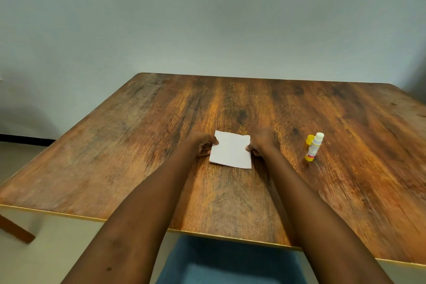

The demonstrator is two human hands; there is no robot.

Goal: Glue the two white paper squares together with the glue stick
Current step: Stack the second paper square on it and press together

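Observation:
A white paper square (231, 150) lies on the wooden table (138, 145) in the middle. Only one sheet shows; I cannot tell whether a second lies under it. My left hand (202, 144) grips its left edge with thumb on top. My right hand (261, 142) pinches its right edge the same way. The glue stick (314, 147) stands uncapped to the right of my right hand, white tip up, with a yellow base. Its yellow cap (309, 140) sits just behind it.
The table's near edge (207, 236) runs across the lower view, with a blue seat (230, 260) below it. A pale wall (207, 18) rises behind the far edge. A wooden table leg (16, 229) shows at lower left.

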